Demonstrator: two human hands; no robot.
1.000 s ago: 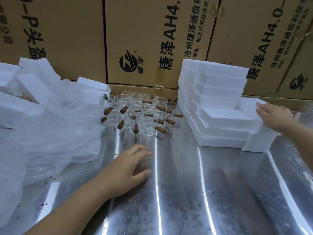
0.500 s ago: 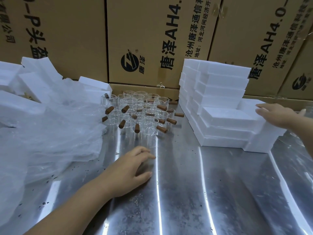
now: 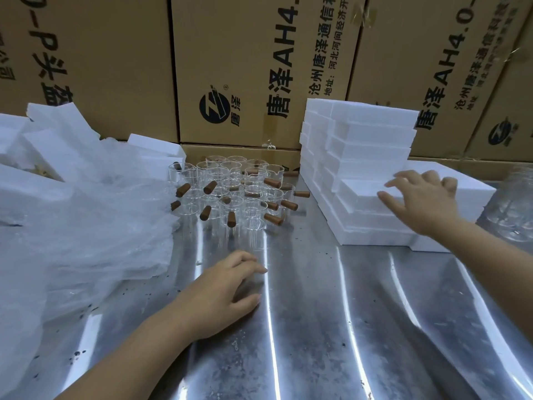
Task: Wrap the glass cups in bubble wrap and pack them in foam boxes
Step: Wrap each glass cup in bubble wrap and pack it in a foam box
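Foam boxes (image 3: 375, 134): spread right hand (image 3: 424, 203) farther left than before; left hand (image 3: 222, 293) relaxed, unmoved.

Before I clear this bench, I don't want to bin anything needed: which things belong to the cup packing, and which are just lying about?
Job: glass cups with wooden handles; bubble wrap heap; foam boxes under the right hand.
Lying about: printed cardboard cartons behind; clear jar at the right edge.

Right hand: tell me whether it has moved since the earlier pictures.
Yes. The right hand has moved left over the stack of foam boxes: earlier at the stack's right end, it now reaches onto the lower step, nearer the glass cups.
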